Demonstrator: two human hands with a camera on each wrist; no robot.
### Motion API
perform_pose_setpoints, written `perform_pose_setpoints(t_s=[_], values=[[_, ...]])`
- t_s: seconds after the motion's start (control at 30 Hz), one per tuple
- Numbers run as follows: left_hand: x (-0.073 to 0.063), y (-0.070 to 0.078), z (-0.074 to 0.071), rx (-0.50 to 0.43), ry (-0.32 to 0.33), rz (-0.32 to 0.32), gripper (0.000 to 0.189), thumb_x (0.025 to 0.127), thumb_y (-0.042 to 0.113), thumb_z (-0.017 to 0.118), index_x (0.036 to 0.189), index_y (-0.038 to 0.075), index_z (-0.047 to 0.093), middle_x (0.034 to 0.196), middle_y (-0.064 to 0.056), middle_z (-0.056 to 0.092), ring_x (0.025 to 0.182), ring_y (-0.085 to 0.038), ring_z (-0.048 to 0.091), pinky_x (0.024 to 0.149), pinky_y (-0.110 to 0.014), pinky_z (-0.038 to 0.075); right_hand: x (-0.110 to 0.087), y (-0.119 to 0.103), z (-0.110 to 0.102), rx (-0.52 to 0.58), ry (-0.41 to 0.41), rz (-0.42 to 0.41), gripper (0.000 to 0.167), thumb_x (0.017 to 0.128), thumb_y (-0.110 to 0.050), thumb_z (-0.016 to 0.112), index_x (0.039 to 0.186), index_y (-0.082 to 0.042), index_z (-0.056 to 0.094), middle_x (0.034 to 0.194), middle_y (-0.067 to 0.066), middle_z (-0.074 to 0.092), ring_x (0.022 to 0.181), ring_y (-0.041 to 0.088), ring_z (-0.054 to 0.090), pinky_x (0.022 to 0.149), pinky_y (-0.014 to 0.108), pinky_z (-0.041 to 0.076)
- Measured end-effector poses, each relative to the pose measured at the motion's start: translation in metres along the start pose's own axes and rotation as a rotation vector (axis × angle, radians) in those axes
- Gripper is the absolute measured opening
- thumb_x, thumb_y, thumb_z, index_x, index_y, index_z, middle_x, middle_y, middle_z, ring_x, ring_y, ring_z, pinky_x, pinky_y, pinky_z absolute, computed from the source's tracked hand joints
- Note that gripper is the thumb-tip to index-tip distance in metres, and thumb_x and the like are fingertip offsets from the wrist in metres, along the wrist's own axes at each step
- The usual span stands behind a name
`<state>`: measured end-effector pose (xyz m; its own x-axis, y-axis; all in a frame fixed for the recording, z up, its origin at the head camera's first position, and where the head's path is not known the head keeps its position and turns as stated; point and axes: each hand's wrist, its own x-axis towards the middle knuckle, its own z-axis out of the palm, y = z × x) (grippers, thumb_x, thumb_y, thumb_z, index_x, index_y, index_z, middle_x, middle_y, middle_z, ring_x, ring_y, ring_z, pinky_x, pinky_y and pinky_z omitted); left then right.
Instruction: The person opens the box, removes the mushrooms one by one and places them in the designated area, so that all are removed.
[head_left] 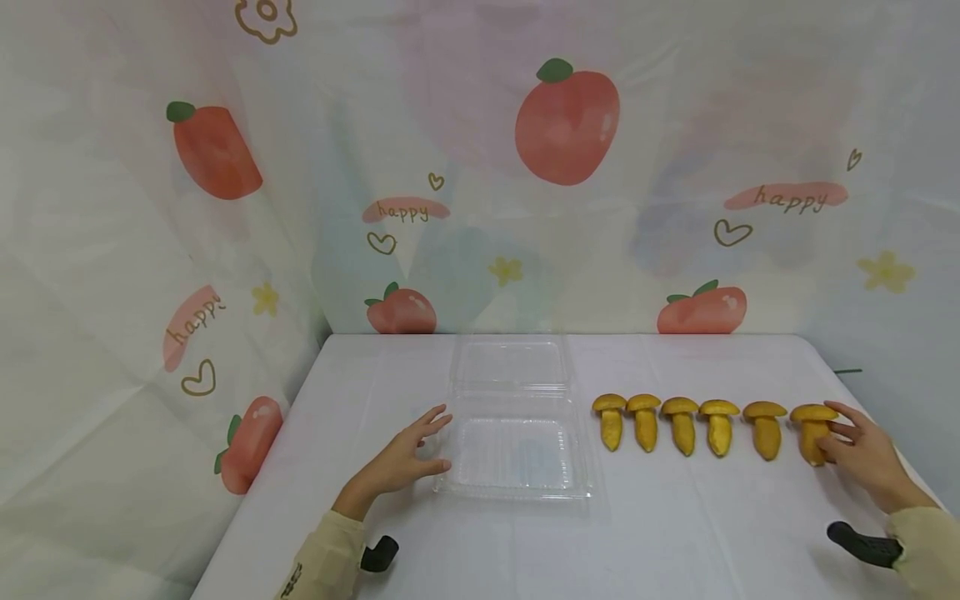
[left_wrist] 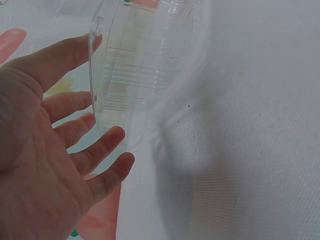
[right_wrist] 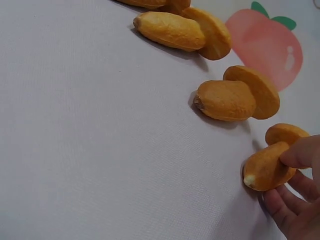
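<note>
A clear plastic clamshell box [head_left: 513, 454] lies with its lid [head_left: 513, 365] folded back on the white table. Beside its left edge is my left hand [head_left: 405, 458], fingers spread and loosely bent. In the left wrist view the thumb and fingertips of this hand [left_wrist: 55, 135] reach the box's rim [left_wrist: 95, 75], without closing round it. Several yellow-brown mushrooms [head_left: 682, 427] lie in a row, caps away from me. At the row's right end my right hand [head_left: 870, 458] pinches the last mushroom [right_wrist: 267, 167], thumb on the stem and fingers behind it.
White cloth covers the table [head_left: 660, 533]. A printed fabric backdrop [head_left: 480, 167] rises behind the table and along its sides. Black straps [head_left: 862, 546] stick out at both sleeves.
</note>
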<state>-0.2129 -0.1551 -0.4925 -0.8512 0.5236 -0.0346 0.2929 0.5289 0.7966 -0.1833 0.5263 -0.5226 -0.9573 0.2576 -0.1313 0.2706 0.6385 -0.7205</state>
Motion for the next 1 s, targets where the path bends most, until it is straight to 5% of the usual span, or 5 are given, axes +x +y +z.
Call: perform_pose_setpoints(t_s=[0.07, 0.23, 0.4, 0.5, 1.0], values=[[0.000, 0.000, 0.000, -0.003, 0.001, 0.000, 0.074, 0.093, 0.018, 0.073, 0.156, 0.004, 0.036, 0.170, -0.015, 0.020, 0.152, -0.042, 0.028, 0.115, -0.065, 0.037, 0.000, 0.000, -0.001, -0.004, 0.000, -0.014, 0.073, 0.101, -0.012, 0.049, 0.156, 0.010, 0.005, 0.140, 0.052, 0.028, 0.106, 0.057, 0.053, 0.057, 0.010, 0.050], [0.000, 0.000, 0.000, -0.003, 0.001, 0.000, 0.074, 0.093, 0.018, 0.073, 0.156, 0.004, 0.036, 0.170, -0.015, 0.020, 0.153, -0.042, 0.027, 0.115, -0.065, 0.037, 0.002, 0.003, -0.002, -0.014, 0.000, -0.023, 0.074, 0.101, -0.013, 0.051, 0.156, 0.009, 0.007, 0.137, 0.050, 0.032, 0.085, 0.019, 0.062, 0.059, 0.010, 0.051], [0.000, 0.000, 0.000, 0.001, 0.000, 0.001, 0.075, 0.093, 0.019, 0.073, 0.156, 0.004, 0.036, 0.170, -0.014, 0.020, 0.153, -0.042, 0.027, 0.115, -0.064, 0.037, 0.001, 0.005, -0.001, 0.000, -0.017, -0.021, 0.073, 0.102, -0.015, 0.050, 0.157, 0.007, 0.007, 0.138, 0.050, 0.032, 0.076, -0.015, 0.048, 0.060, 0.009, 0.050], [0.000, -0.001, 0.000, 0.007, 0.001, 0.006, 0.075, 0.093, 0.019, 0.073, 0.156, 0.004, 0.036, 0.170, -0.015, 0.021, 0.153, -0.042, 0.027, 0.114, -0.064, 0.038, 0.001, 0.003, 0.000, -0.003, -0.032, -0.015, 0.070, 0.104, -0.016, 0.046, 0.156, 0.009, 0.006, 0.139, 0.051, 0.031, 0.074, -0.023, 0.039, 0.060, 0.009, 0.049], [0.001, 0.000, 0.000, 0.016, 0.004, 0.017, 0.075, 0.092, 0.018, 0.074, 0.155, 0.002, 0.037, 0.169, -0.016, 0.021, 0.152, -0.042, 0.028, 0.114, -0.065, 0.038, 0.010, 0.009, 0.003, -0.015, -0.009, 0.049, 0.068, 0.104, -0.014, 0.047, 0.155, 0.011, 0.008, 0.136, 0.048, 0.038, 0.071, -0.007, 0.050, 0.060, 0.015, 0.051]])
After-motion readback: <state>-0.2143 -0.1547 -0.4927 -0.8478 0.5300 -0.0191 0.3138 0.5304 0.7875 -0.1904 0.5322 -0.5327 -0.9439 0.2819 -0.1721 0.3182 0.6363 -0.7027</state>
